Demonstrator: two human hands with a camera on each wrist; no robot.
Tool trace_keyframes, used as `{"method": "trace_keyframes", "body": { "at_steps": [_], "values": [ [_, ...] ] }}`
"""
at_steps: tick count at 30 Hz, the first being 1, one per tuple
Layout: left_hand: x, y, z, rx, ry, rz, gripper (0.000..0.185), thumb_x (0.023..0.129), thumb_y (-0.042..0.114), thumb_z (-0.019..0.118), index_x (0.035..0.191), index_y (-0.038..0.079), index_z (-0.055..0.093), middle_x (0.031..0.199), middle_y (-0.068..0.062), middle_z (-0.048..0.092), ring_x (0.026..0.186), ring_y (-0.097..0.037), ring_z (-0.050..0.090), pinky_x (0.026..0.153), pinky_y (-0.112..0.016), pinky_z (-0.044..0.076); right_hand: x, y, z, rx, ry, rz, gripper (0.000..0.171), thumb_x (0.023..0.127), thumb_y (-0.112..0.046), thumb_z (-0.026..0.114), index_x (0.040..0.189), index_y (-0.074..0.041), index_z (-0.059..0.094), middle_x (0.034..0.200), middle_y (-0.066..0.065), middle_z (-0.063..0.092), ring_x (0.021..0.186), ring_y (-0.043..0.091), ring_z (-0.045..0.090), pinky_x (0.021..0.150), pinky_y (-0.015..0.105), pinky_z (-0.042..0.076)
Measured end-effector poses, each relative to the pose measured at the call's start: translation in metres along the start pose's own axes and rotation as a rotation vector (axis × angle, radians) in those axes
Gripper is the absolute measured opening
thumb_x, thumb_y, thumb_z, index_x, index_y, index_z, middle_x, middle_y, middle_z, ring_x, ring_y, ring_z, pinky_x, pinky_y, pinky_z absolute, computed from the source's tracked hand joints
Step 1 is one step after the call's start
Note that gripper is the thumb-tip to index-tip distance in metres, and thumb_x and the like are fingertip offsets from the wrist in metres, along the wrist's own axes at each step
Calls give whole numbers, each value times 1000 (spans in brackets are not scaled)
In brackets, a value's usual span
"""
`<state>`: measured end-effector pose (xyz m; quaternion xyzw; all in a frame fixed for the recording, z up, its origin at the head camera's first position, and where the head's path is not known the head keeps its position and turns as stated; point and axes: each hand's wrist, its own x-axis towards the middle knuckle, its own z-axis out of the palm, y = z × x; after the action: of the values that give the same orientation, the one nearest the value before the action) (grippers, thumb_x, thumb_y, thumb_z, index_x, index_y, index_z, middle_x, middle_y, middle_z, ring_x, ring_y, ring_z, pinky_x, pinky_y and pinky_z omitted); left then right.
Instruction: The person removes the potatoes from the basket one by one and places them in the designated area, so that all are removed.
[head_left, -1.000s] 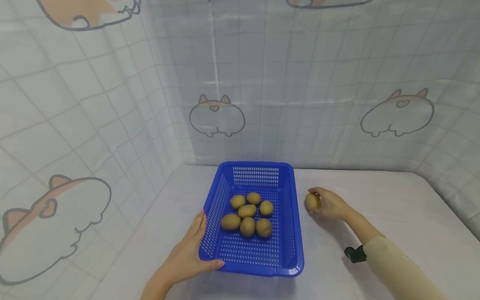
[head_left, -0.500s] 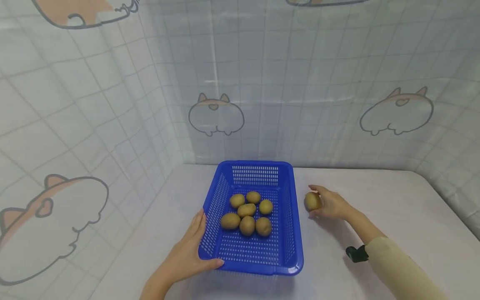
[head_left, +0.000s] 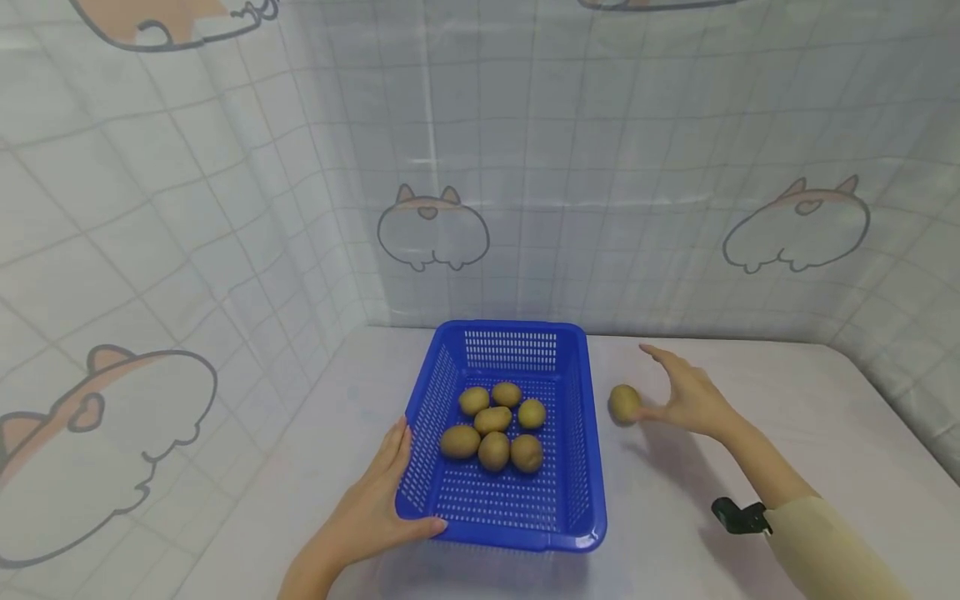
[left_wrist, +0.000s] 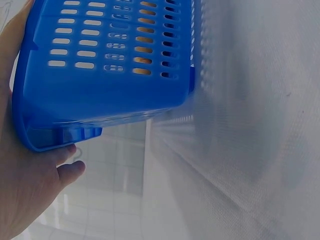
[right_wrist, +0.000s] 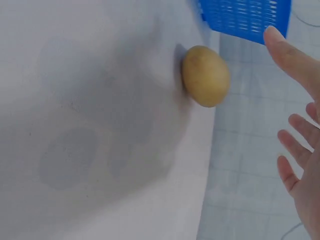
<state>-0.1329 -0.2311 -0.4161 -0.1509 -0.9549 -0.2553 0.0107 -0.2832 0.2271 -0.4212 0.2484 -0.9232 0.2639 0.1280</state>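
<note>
One kiwi (head_left: 624,403) beside splayed right hand (head_left: 690,396), basket (head_left: 517,533)

A basket (head_left: 585,467) sits at the table's (head_left: 787,433) centre with seven kiwis (head_left: 495,423) clustered inside. At its 3 o'clock, just beside the wall, one loose kiwi (head_left: 623,403) lies on the table. The right hand (head_left: 693,396) is at that kiwi's 3 o'clock; the left hand (head_left: 375,512) holds the basket's 8 o'clock corner.
</note>
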Motion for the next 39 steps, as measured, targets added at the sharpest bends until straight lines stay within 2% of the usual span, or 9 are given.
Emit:
{"method": "trace_keyframes", "body": {
  "at_steps": [5, 11, 14, 25, 39],
  "values": [
    [0, 1, 0, -11, 6, -6, 126, 70, 68, 71, 152, -4, 9, 160, -15, -2, 145, -35, 7, 107, -57, 27, -4, -3, -9, 41, 121, -53, 93, 59, -23, 93, 136, -2, 46, 128, 23, 54, 113, 43, 52, 86, 67, 40],
    [0, 3, -1, -37, -12, -31, 126, 70, 66, 73, 152, -2, 7, 160, -12, -3, 145, -33, 6, 108, -58, 25, 0, -10, -22, 57, 193, -130, 88, 57, -12, 93, 132, -1, 48, 127, 16, 56, 112, 34, 54, 84, 54, 47],
    [0, 3, -2, -41, -17, -37, 126, 70, 65, 74, 152, -2, 7, 160, -12, -4, 145, -33, 6, 107, -59, 26, 3, -17, -27, 56, 223, -170, 88, 57, -9, 93, 132, -1, 49, 126, 15, 58, 110, 32, 55, 82, 53, 48],
    [-1, 4, -1, -31, -15, -31, 127, 69, 69, 71, 152, -3, 8, 160, -13, -3, 145, -34, 7, 107, -58, 26, 11, -44, -38, 68, 262, -224, 82, 58, -9, 92, 130, -3, 52, 118, 11, 62, 106, 25, 56, 78, 46, 47],
    [-1, 4, -2, -23, -13, -19, 125, 71, 67, 71, 152, -4, 8, 160, -15, -2, 145, -35, 7, 106, -60, 28, 23, -72, -43, 81, 249, -313, 75, 60, -13, 92, 127, -6, 58, 118, 10, 63, 106, 26, 57, 79, 47, 49]
  ]
}}
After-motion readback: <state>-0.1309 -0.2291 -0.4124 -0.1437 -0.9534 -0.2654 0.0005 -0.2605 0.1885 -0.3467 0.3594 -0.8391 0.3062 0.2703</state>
